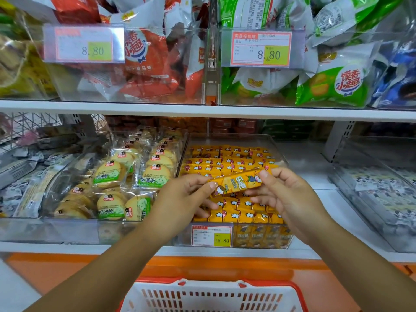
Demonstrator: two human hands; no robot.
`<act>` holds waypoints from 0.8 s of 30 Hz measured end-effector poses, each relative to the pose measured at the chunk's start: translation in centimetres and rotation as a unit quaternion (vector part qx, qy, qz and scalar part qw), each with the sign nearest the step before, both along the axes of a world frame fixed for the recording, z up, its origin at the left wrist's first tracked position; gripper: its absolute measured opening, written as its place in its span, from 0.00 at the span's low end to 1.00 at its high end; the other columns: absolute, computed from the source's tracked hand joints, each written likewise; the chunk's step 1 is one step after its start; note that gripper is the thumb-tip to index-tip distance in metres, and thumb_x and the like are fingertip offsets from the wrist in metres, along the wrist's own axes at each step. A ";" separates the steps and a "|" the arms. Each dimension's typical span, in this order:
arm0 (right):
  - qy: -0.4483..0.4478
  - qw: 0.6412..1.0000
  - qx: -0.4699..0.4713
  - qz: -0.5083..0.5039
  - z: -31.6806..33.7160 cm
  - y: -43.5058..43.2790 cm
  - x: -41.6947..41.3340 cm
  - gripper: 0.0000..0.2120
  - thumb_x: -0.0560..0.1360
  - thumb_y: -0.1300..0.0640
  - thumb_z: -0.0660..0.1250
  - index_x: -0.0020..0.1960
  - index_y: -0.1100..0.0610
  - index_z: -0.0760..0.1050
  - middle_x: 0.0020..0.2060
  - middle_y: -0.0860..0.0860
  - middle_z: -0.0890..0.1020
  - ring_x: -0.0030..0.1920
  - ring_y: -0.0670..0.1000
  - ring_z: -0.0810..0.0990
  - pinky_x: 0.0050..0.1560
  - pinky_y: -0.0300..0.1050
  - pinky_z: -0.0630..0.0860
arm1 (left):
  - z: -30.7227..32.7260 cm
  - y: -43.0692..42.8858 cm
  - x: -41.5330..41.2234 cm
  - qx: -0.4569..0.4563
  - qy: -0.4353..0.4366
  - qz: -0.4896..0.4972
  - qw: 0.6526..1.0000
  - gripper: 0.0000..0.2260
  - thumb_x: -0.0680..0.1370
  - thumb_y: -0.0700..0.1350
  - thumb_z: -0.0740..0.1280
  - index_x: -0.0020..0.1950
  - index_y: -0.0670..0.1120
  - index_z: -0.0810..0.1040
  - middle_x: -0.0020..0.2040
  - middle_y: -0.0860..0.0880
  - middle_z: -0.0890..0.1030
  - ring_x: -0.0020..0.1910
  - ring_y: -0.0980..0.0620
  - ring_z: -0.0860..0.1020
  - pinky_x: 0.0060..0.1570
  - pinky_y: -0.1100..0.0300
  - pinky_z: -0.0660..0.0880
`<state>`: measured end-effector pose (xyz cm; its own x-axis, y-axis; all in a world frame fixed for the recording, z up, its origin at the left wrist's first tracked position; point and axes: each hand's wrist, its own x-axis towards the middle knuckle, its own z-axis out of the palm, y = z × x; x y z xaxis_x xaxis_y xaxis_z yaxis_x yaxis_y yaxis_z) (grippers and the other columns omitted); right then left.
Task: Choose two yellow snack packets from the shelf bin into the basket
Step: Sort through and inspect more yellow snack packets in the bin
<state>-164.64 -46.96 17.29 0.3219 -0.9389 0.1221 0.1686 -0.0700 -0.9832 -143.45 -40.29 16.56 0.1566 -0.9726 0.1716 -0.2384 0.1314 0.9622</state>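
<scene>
While one yellow packet (238, 182) was held up between both hands, it was kept just above the rows of like packets (229, 158) that lay in the clear bin (234, 138) on the lower shelf (67, 247). The left hand (180, 199) was closed on the packet's left, nearer end: that end was pinched between the thumb and the forefinger, and the other fingers were curled beneath it, close over the packets in the bin. The right hand (288, 194) was clamped on the right, farther end, with the thumb laid on top and the fingers bent under the packet. The packet was tilted, its right end raised higher than its left, and its printed face was turned up toward the camera. The two hands were set near each other but apart, joined only by the packet.

Both forearms were bare. The left forearm (101, 266) was stretched from the near left corner up to the middle, and the right forearm (360, 255) from the near right side, so that the hands met over the bin's near half. A red-rimmed white basket (211, 289) was seen at the near edge, below the hands. A price tag (211, 235) was fixed to the bin's near wall, and round biscuit packs (126, 176) were stacked in the bin to the left.
</scene>
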 end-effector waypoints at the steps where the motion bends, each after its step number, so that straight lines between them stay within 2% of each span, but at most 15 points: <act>1: -0.012 1.000 0.009 0.006 0.0 0.0 0.0 0.23 0.68 0.49 0.70 0.57 0.62 0.75 0.47 0.58 0.86 0.47 0.57 0.87 0.40 0.41 0.82 | 0.0 0.0 -0.1 -0.002 -0.015 0.001 1.000 0.04 0.80 0.45 0.68 0.51 0.51 0.82 0.39 0.52 0.85 0.37 0.53 0.85 0.33 0.61 0.80; 4: -0.010 1.000 -0.006 0.007 0.1 -0.5 0.2 0.23 0.69 0.51 0.71 0.61 0.59 0.75 0.51 0.55 0.86 0.50 0.56 0.86 0.46 0.43 0.83 | 0.2 -0.4 0.0 -0.024 -0.077 0.028 0.996 0.05 0.79 0.48 0.69 0.53 0.54 0.82 0.37 0.55 0.85 0.32 0.61 0.81 0.30 0.67 0.76; 6: 0.033 0.999 -0.034 -0.019 0.5 -1.5 0.7 0.18 0.73 0.53 0.71 0.61 0.55 0.75 0.51 0.51 0.87 0.50 0.53 0.86 0.50 0.46 0.83 | 0.7 -1.1 0.9 -0.073 -0.190 0.079 0.976 0.09 0.78 0.52 0.69 0.56 0.55 0.82 0.42 0.61 0.83 0.40 0.65 0.80 0.37 0.70 0.74; 8: 0.084 0.993 -0.070 -0.052 0.9 -3.3 1.6 0.13 0.76 0.56 0.70 0.60 0.51 0.74 0.49 0.48 0.87 0.48 0.50 0.87 0.52 0.46 0.83 | 1.4 -2.0 2.3 -0.124 -0.344 0.123 0.923 0.12 0.78 0.53 0.69 0.60 0.54 0.82 0.51 0.61 0.81 0.50 0.64 0.78 0.49 0.69 0.71; 10: 0.149 0.978 -0.118 -0.082 1.3 -5.7 3.0 0.12 0.77 0.55 0.70 0.60 0.50 0.74 0.47 0.46 0.87 0.47 0.47 0.86 0.53 0.49 0.81 | 1.7 -2.8 3.8 -0.130 -0.453 0.144 0.870 0.14 0.78 0.53 0.69 0.63 0.52 0.81 0.58 0.55 0.82 0.59 0.54 0.76 0.60 0.59 0.70; 11: 0.176 0.970 -0.142 -0.091 1.6 -6.9 3.8 0.11 0.77 0.54 0.71 0.58 0.49 0.75 0.45 0.44 0.86 0.46 0.44 0.86 0.53 0.48 0.81 | 1.6 -3.1 4.4 -0.118 -0.483 0.149 0.855 0.15 0.78 0.52 0.69 0.64 0.51 0.81 0.59 0.54 0.82 0.61 0.51 0.75 0.63 0.55 0.69; 13: 0.228 0.951 -0.183 -0.096 2.1 -9.4 5.6 0.09 0.77 0.54 0.71 0.53 0.44 0.73 0.39 0.40 0.84 0.43 0.41 0.83 0.48 0.43 0.79 | 1.1 -3.4 5.3 -0.098 -0.503 0.150 0.846 0.15 0.78 0.52 0.68 0.64 0.51 0.81 0.60 0.53 0.82 0.61 0.50 0.75 0.63 0.51 0.70; 18: 0.365 0.909 -0.192 -0.057 2.5 -14.5 9.6 0.14 0.76 0.52 0.72 0.58 0.43 0.73 0.41 0.40 0.75 0.44 0.47 0.78 0.50 0.53 0.79 | 0.6 -3.7 6.2 -0.097 -0.490 0.146 0.854 0.17 0.78 0.52 0.63 0.63 0.50 0.82 0.59 0.55 0.82 0.60 0.53 0.75 0.64 0.51 0.71; 20: 0.383 0.898 -0.203 -0.077 2.2 -15.9 10.3 0.10 0.76 0.46 0.71 0.55 0.42 0.75 0.39 0.37 0.73 0.40 0.41 0.74 0.42 0.44 0.74 | 0.5 -3.7 6.2 -0.098 -0.486 0.149 0.856 0.18 0.76 0.52 0.63 0.62 0.49 0.83 0.58 0.54 0.82 0.59 0.53 0.76 0.63 0.53 0.71; 22: 0.329 0.923 -0.173 -0.100 2.2 -16.8 10.9 0.07 0.74 0.42 0.71 0.49 0.39 0.75 0.38 0.33 0.73 0.38 0.35 0.70 0.35 0.34 0.65 | 0.4 -3.7 6.3 -0.100 -0.479 0.150 0.859 0.17 0.75 0.52 0.64 0.60 0.49 0.84 0.57 0.55 0.83 0.58 0.53 0.76 0.60 0.56 0.69; 24: 0.349 0.916 -0.177 -0.085 2.2 -17.4 11.8 0.10 0.74 0.40 0.70 0.55 0.39 0.76 0.41 0.34 0.72 0.37 0.33 0.66 0.35 0.31 0.60 | 0.4 -3.7 6.3 -0.098 -0.474 0.148 0.862 0.17 0.75 0.52 0.64 0.60 0.50 0.84 0.57 0.55 0.83 0.58 0.54 0.76 0.59 0.57 0.68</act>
<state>-152.88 -64.38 19.47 0.2902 -0.9243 0.2478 -0.5358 -0.3715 -0.7582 -137.16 -43.96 16.92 0.0924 -0.8514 0.5162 -0.9570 0.0672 0.2823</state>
